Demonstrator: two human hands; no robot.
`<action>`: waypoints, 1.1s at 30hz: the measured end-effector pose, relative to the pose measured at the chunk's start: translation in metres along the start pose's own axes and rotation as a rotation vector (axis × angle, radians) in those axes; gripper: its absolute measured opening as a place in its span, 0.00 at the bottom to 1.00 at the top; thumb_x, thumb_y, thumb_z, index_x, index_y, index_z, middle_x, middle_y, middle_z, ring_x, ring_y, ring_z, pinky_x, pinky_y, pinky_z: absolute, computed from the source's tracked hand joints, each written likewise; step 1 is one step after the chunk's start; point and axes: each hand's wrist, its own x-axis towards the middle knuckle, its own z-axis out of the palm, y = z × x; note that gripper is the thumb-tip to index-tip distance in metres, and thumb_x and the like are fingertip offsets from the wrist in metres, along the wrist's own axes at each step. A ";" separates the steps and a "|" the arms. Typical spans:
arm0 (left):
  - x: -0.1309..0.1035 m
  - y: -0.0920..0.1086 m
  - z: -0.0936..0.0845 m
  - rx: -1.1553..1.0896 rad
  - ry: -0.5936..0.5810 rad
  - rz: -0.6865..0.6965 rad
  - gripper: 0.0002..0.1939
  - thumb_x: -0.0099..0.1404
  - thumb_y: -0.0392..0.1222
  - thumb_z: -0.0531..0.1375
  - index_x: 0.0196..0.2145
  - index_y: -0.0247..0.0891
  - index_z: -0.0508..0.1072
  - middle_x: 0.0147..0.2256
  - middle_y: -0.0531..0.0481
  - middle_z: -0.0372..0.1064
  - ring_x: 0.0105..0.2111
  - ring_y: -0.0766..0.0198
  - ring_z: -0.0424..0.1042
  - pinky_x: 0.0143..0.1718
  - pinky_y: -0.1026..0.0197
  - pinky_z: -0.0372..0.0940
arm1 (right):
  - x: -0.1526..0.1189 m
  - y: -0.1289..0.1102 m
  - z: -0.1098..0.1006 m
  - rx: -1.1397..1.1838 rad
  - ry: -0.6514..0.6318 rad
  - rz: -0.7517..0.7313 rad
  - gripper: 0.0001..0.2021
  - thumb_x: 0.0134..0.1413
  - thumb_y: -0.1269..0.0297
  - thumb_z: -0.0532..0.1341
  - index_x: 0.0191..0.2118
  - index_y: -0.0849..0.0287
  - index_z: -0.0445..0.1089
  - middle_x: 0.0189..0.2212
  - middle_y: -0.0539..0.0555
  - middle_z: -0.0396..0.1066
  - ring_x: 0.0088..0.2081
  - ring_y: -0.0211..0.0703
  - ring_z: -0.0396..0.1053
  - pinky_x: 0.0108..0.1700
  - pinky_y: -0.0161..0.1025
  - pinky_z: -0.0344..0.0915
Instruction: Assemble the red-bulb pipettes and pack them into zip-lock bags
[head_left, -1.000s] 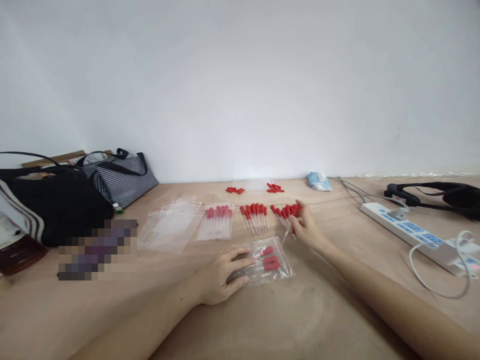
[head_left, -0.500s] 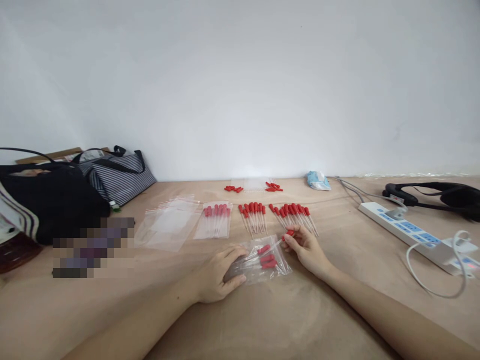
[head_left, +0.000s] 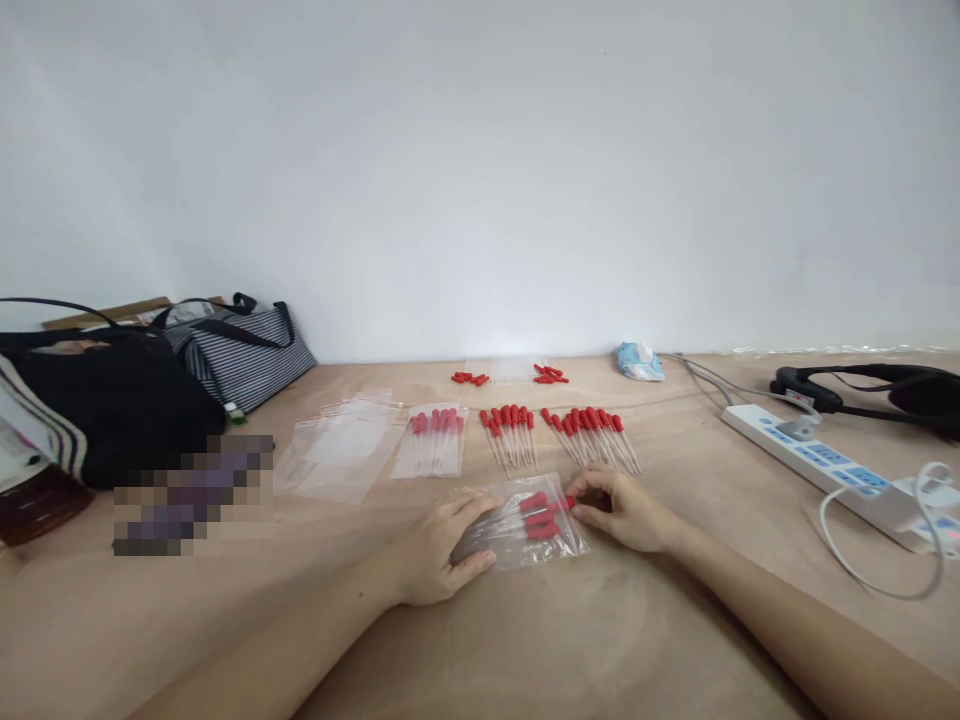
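Note:
A clear zip bag [head_left: 510,555] lies flat in front of me with several red-bulbed droppers [head_left: 541,519] in it. My left hand [head_left: 442,545] grips its left end, thumb below and fingers above. At the bag's right end, my right hand [head_left: 619,510] pinches another dropper by its red bulb [head_left: 568,503]; the glass stem reaches into the bag. Just beyond are two fanned groups of droppers, one in the middle [head_left: 508,430] and one to the right [head_left: 592,430]. A filled bag of droppers [head_left: 427,455] sits left of them.
Flat clear bags [head_left: 337,450] overlap at left, near a striped bag [head_left: 255,345] and a black bag [head_left: 142,400]. Loose red bulbs [head_left: 551,374] and glass tubes lie by the wall. A blue-white packet [head_left: 639,361], power strip [head_left: 817,460] and black headset [head_left: 870,390] stand right.
My right hand has moved slightly toward the bag, and the dropper's stem has slid leftward into it. The left hand still grips the bag's left end.

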 end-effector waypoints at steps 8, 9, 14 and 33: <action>0.001 0.001 0.000 0.000 0.011 0.012 0.24 0.61 0.43 0.53 0.54 0.42 0.54 0.52 0.45 0.58 0.52 0.54 0.57 0.52 0.50 0.55 | 0.010 -0.013 0.018 0.017 0.008 -0.135 0.08 0.50 0.62 0.57 0.26 0.56 0.73 0.22 0.51 0.66 0.29 0.40 0.63 0.34 0.37 0.58; 0.002 0.001 0.000 0.001 0.015 0.015 0.24 0.60 0.43 0.53 0.54 0.41 0.54 0.52 0.45 0.59 0.52 0.54 0.58 0.52 0.51 0.55 | 0.011 -0.013 0.020 0.003 0.021 -0.137 0.09 0.50 0.62 0.57 0.25 0.56 0.73 0.22 0.51 0.65 0.28 0.39 0.62 0.33 0.37 0.58; 0.002 0.000 0.001 0.013 0.008 0.043 0.24 0.60 0.42 0.53 0.54 0.42 0.55 0.53 0.45 0.58 0.53 0.55 0.57 0.52 0.51 0.56 | 0.014 -0.009 0.025 0.057 0.140 -0.040 0.10 0.47 0.62 0.58 0.21 0.60 0.68 0.20 0.49 0.61 0.21 0.34 0.57 0.24 0.32 0.55; 0.001 0.001 0.000 0.036 0.007 0.035 0.22 0.60 0.43 0.54 0.53 0.48 0.61 0.54 0.48 0.57 0.53 0.55 0.57 0.52 0.50 0.56 | 0.113 0.014 0.004 -0.625 0.302 0.346 0.13 0.48 0.59 0.56 0.34 0.62 0.72 0.38 0.62 0.68 0.41 0.49 0.65 0.40 0.39 0.57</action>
